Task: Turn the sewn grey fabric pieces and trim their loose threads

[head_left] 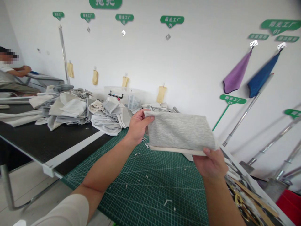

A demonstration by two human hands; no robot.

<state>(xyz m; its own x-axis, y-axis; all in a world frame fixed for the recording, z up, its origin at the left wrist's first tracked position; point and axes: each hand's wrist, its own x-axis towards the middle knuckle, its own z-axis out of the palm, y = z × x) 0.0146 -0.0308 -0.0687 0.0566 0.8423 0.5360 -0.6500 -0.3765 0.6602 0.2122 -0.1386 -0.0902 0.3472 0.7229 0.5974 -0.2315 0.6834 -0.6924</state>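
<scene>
A folded piece of grey fabric (180, 130) with a cream lower edge hangs in the air above the green cutting mat (150, 191). My left hand (136, 127) pinches its upper left corner, thumb in front. At the lower right corner, my right hand (211, 163) grips it with the thumb on top. Between the two hands the cloth is stretched nearly flat. Small white scraps (168, 202) are scattered over the mat beneath.
Heaped grey and white fabric pieces (68, 108) cover the table's left back, before a clear plastic box (138, 94). Scissors (240, 201) and wooden strips (256, 196) lie along the right edge. Another person (11, 73) sits far left. Purple (237, 72) and blue cloths (263, 77) hang on the wall.
</scene>
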